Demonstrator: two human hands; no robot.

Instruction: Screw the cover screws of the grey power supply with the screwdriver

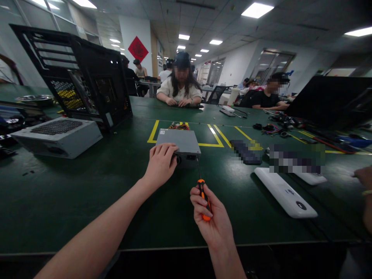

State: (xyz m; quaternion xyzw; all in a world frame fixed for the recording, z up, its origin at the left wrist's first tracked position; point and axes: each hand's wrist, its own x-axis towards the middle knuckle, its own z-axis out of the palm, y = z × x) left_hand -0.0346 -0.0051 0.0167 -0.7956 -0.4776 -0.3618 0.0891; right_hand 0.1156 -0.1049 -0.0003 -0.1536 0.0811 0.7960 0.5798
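A grey computer power supply (181, 140) lies on the green table in front of me, its power socket facing me and coloured cables behind it. My left hand (161, 162) grips its near left corner, with the fingers over the top; the thumb is mostly hidden. In my right hand (210, 211) is a screwdriver (205, 201) with an orange and black handle, the fingers closed round it. Its thin shaft points up and away, and the tip meets or nearly meets the near right corner of the power supply.
To the left stand a second power supply (58, 135) and an open black computer case (87, 77). A metal bowl (35, 99) sits behind. On the right lie a dark phone (246, 152), white devices (286, 192) and tangled cables (270, 128). A person (180, 87) sits opposite; another hand (364, 180) shows at far right.
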